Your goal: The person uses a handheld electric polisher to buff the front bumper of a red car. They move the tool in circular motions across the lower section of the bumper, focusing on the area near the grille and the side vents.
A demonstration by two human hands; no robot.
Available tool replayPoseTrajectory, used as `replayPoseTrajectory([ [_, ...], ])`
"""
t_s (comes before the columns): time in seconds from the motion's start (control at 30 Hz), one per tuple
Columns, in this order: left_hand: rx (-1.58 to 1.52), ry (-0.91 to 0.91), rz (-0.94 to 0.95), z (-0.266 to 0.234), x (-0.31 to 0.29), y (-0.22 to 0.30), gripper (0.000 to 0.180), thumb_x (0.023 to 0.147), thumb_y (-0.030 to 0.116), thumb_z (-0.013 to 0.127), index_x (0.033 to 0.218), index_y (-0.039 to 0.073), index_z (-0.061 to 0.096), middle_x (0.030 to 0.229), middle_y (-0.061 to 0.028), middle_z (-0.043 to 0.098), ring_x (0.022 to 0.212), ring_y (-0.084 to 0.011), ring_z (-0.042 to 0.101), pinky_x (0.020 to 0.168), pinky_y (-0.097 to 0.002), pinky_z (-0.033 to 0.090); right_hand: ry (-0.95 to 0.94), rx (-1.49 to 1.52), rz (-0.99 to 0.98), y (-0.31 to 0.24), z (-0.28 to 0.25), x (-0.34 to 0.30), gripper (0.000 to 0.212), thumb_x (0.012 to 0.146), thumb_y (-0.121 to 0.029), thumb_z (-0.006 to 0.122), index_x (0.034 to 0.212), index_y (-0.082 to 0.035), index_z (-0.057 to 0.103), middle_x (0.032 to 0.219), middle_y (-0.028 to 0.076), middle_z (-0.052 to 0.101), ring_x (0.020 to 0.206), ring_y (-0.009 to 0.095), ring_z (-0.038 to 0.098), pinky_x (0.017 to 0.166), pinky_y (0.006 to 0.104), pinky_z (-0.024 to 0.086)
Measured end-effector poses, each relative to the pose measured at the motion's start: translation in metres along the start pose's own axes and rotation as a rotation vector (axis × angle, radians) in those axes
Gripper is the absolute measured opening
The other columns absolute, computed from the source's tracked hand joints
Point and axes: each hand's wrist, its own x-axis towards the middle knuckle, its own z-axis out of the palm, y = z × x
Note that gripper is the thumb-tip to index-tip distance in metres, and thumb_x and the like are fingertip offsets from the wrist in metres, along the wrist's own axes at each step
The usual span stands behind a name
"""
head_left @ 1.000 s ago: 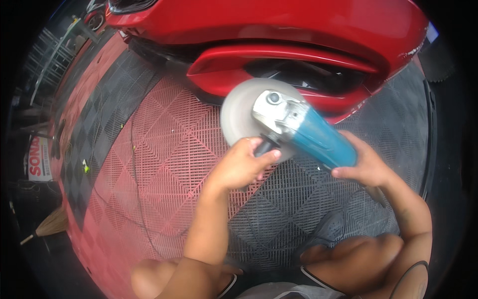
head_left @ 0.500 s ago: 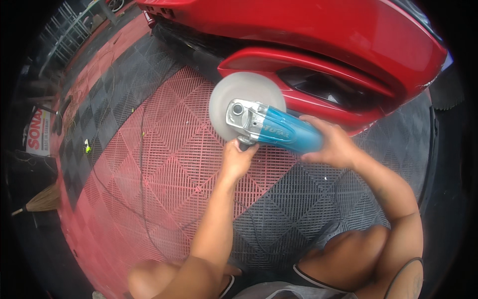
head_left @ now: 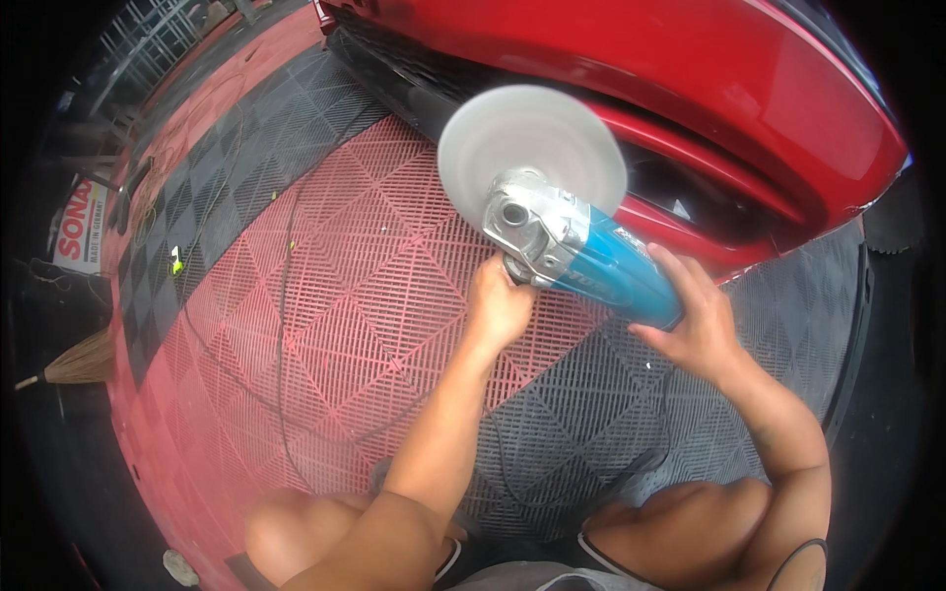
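In front of me is a blue and silver polisher [head_left: 616,258] with a broad pale round pad [head_left: 527,128]. My left hand [head_left: 499,307] is closed round its side handle below the metal head. Its rear body is gripped by my right hand [head_left: 702,320], thumb on the near side and fingers over the far side. The pad overlaps the edge of a red car bumper [head_left: 690,59] in this view. Whether it touches the paint I cannot tell. A dark recess [head_left: 690,192] in the bumper lies right of the pad.
Interlocking red and dark grey slatted tiles [head_left: 355,286] cover the floor. A thin dark cable [head_left: 283,345] runs across them at the left. A broom [head_left: 84,361] and a printed sign [head_left: 81,227] stand at the left edge, with metal racks [head_left: 148,44] farther back.
The polisher, with both hands on it, has moved right in the view, and its pad has tilted and come higher. My right hand's fingers have shifted on the body.
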Motion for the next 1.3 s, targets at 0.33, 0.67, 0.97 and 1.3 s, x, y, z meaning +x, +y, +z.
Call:
replayPoseTrajectory([
  [0.33,0.008,0.069,-0.024,-0.041,0.016,-0.019,0.022,0.098,0.009,0.078,0.117,-0.001,0.083,0.109,-0.0172,0.088,0.104,-0.0241,0.083,0.093,-0.0405,0.061,-0.119,0.037,0.033,-0.018,0.024,0.037,0.108,0.082,-0.036,0.1,0.175,-0.027,0.046,0.14,0.018,0.07,0.127,0.042,0.074,0.105,0.0558,0.063],
  [0.67,0.048,0.127,-0.014,-0.107,0.034,-0.019,0.027,0.096,0.009,0.083,0.121,0.002,0.087,0.11,-0.0119,0.09,0.103,-0.0194,0.082,0.093,-0.0387,0.06,-0.289,0.184,0.09,-0.055,0.043,0.106,0.109,0.081,-0.043,0.098,0.175,-0.025,0.047,0.152,0.022,0.071,0.141,0.044,0.069,0.121,0.0558,0.055],
  [0.97,-0.02,0.078,-0.07,-0.027,0.001,-0.029,0.027,0.098,0.019,0.084,0.121,0.004,0.086,0.11,-0.0197,0.088,0.107,-0.0308,0.085,0.094,-0.0434,0.062,-0.303,0.149,0.129,-0.021,0.004,0.059,0.107,0.077,-0.034,0.1,0.171,-0.018,0.053,0.152,0.023,0.073,0.139,0.045,0.072,0.119,0.0562,0.057],
  [1.3,0.095,-0.024,-0.087,0.061,-0.026,-0.006,0.023,0.098,0.011,0.082,0.118,0.001,0.083,0.108,-0.0155,0.088,0.103,-0.0233,0.083,0.093,-0.0401,0.061,-0.154,0.09,0.167,0.031,-0.032,-0.026,0.111,0.072,-0.028,0.103,0.171,-0.018,0.054,0.155,0.022,0.07,0.139,0.043,0.071,0.121,0.0543,0.057],
])
